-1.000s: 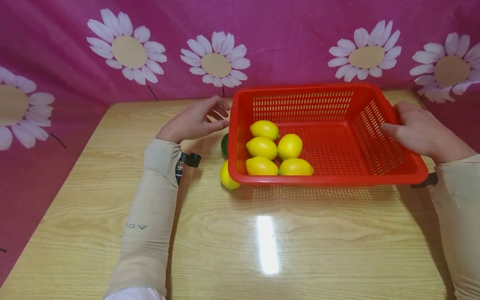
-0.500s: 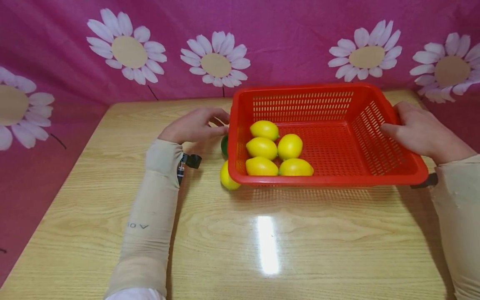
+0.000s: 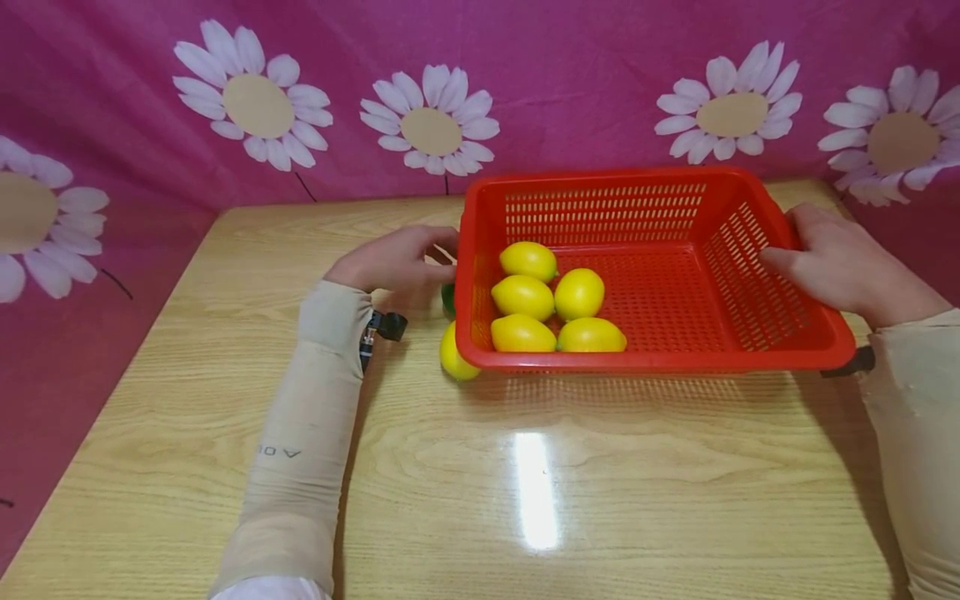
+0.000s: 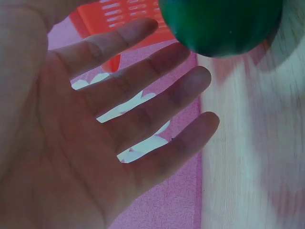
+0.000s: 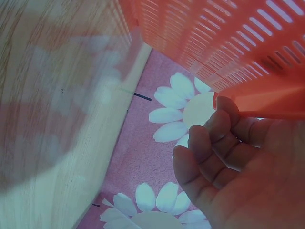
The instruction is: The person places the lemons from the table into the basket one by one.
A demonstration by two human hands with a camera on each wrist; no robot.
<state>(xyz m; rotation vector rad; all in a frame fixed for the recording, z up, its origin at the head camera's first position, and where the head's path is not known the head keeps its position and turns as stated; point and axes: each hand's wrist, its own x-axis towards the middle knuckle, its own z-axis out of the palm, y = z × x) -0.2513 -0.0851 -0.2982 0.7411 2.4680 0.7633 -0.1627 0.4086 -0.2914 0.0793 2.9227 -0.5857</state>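
Note:
My right hand [image 3: 843,262] grips the right end of a red plastic basket [image 3: 652,360], thumb inside the rim; in the right wrist view its fingers [image 5: 200,143] curl beneath the rim. Several yellow lemons [image 3: 523,297] lie in the basket's left part. Beside the left wall, my left hand [image 3: 397,262] hovers over the table with its fingertips partly behind the rim. In the left wrist view its fingers [image 4: 186,95] are spread and nearly straight, next to a smooth, round dark green thing [image 4: 224,24]. From the head view the basket hides most of that green thing.
Another lemon [image 3: 456,354] rests on the wooden table [image 3: 420,483] outside the basket's front left corner. A pink cloth [image 3: 570,92] with white daisies hangs right behind the table's back edge.
My left hand has come down and toward me along the basket's left wall, closer over the green thing. The right hand, basket and lemons stay put.

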